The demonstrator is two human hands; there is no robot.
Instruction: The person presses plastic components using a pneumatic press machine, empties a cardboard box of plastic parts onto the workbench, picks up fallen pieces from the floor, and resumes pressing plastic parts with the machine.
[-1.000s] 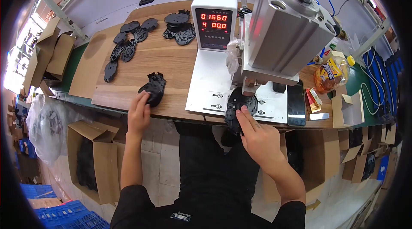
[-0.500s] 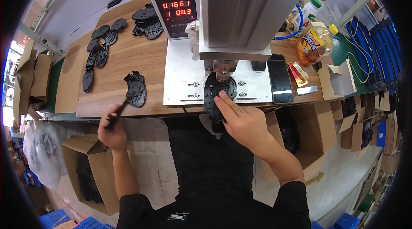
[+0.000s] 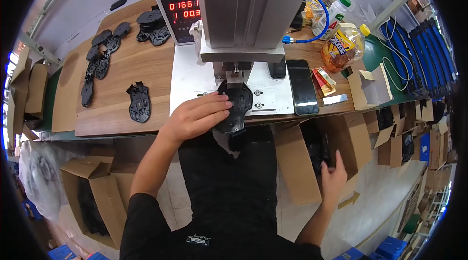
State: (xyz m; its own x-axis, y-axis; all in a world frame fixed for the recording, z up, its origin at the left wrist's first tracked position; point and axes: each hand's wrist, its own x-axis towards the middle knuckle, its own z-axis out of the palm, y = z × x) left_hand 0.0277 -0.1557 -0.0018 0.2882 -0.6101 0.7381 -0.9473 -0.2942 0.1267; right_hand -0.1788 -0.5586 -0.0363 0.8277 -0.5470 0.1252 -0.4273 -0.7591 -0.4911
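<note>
A black mouse-shaped plastic shell (image 3: 239,104) lies on the white base plate (image 3: 185,77), beneath the head of the grey press (image 3: 235,77). My left hand (image 3: 197,116) grips the shell's left side, fingers over its face and thumb hidden. At the right, my right hand (image 3: 334,176) is over an open carton (image 3: 298,167), its thumb and fingers apart. A dark part (image 3: 325,147) stands on edge just beyond those fingers, among black parts inside the carton. Another black shell (image 3: 140,102) lies on the wooden table left of the press.
Several black shells (image 3: 101,62) lie farther left on the table (image 3: 124,72). Beside the plate are a phone (image 3: 303,87), small packets (image 3: 324,80) and a drink bottle (image 3: 342,48). A display box (image 3: 180,11) adjoins the press. Another carton (image 3: 109,201) stands at lower left.
My left hand has moved from the table's left side to the shell under the press. My right hand has left the press and moved down right to the carton. The view has shifted.
</note>
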